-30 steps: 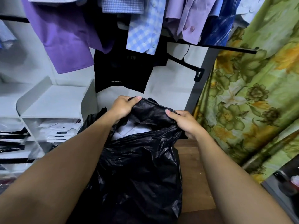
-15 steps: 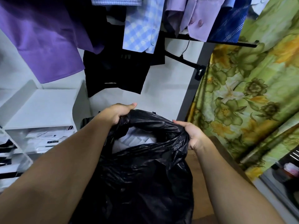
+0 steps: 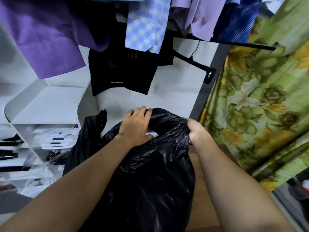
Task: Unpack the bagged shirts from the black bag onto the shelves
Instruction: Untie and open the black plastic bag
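— Leaving the left rim it was holding a moment ago, the left hand (image 3: 135, 126) is reaching across the mouth of the black bag (image 3: 142, 173), and the freed flap (image 3: 100, 118) is flopping up on the left.
— What are its fingers (image 3: 143, 111) doing?
— They are hooking over the far rim with the thumb lying inside the mouth, so they are pinching plastic. The right hand (image 3: 195, 131) is clenching the right rim in a tight fist. Both forearms are stretching forward.
— And the bagged shirts (image 3: 152, 134)?
— They are sitting inside the bag, with only a white sliver showing beside the thumb. More are lying stacked on the shelves (image 3: 46, 104) to the left.
— What is worrying you?
— With one flap loose, the mouth is sagging. I am guessing it may be closing over the packs, and slick sleeves may be slipping out of a hurried grab.
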